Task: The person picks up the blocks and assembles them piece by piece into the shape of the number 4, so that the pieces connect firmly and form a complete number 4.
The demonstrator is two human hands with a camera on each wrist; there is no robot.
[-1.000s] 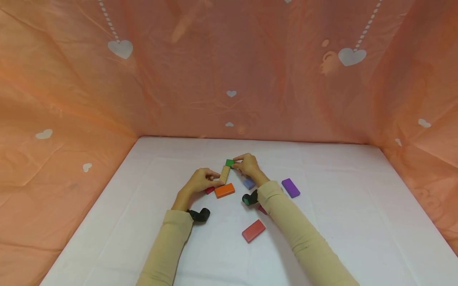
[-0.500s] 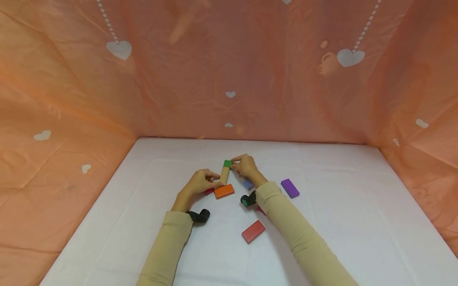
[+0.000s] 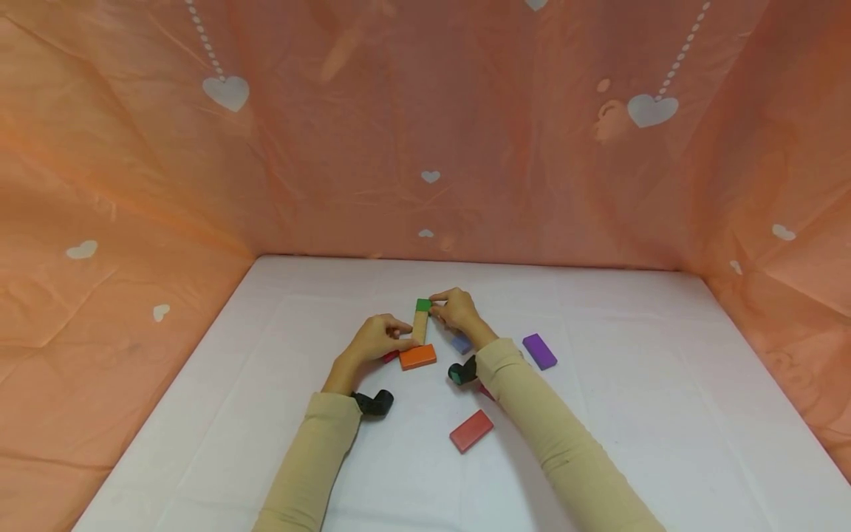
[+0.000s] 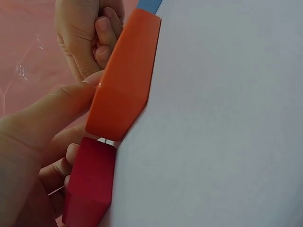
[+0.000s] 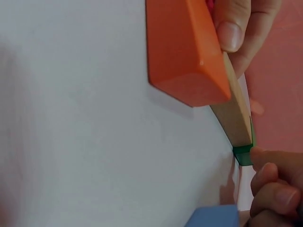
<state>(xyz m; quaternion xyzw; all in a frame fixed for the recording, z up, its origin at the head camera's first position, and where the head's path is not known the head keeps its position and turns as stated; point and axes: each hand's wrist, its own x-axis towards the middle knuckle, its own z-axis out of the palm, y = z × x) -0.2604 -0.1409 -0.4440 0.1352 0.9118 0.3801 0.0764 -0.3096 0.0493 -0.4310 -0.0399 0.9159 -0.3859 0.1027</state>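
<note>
My left hand [image 3: 372, 338] holds the plain wooden block [image 3: 420, 325], with thumb and forefinger at its left side and near end. Against the far end of that block sits a green block [image 3: 423, 304], which my right hand [image 3: 459, 307] pinches from the right side. An orange block [image 3: 417, 357] lies across the wooden block's near end, close to the left thumb. In the left wrist view, a dark red block [image 4: 92, 175] lies beside the orange one, below the left hand; the hand partly covers it in the head view.
A blue block [image 3: 462, 343] lies under the right wrist, partly hidden. Further right is a purple block [image 3: 540, 351]. A light red block [image 3: 472, 431] lies nearer, and a dark pink block [image 3: 487, 391] shows beside the right sleeve. A pink-orange curtain [image 3: 425, 133] surrounds the white table [image 3: 266, 443].
The green block has shifted slightly left, into line with the wooden block's end. The wooden block has turned a little straighter. Both hands otherwise stay nearly in place.
</note>
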